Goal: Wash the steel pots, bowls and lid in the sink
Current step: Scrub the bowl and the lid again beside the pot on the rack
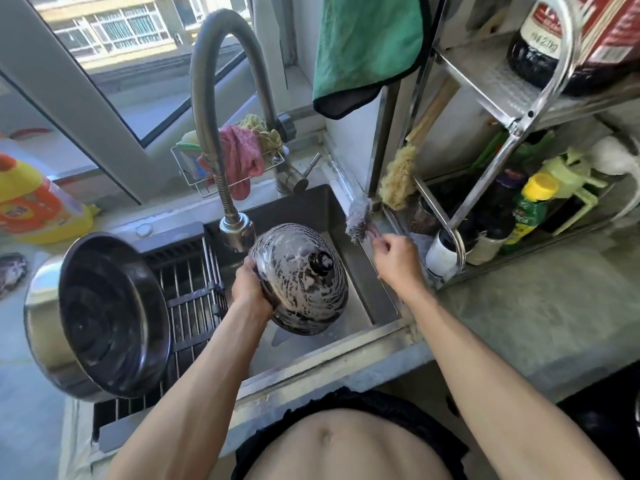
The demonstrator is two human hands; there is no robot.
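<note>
daylight comes in through the window [114,64] ahead of me, with an apartment block across the way and a grey frame slanting down to the sill. a wire caddy [207,171] beside the tap base holds pink and yellow rags. a green towel [369,46] hangs by the white wall at the corner. to my right a steel rack [512,123] carries a big dark bottle [540,46] on its upper shelf and smaller bottles below, one with a yellow cap [540,187]. grey stone counter [536,323] runs under it. on my left sits a yellow detergent jug [31,202]
</note>
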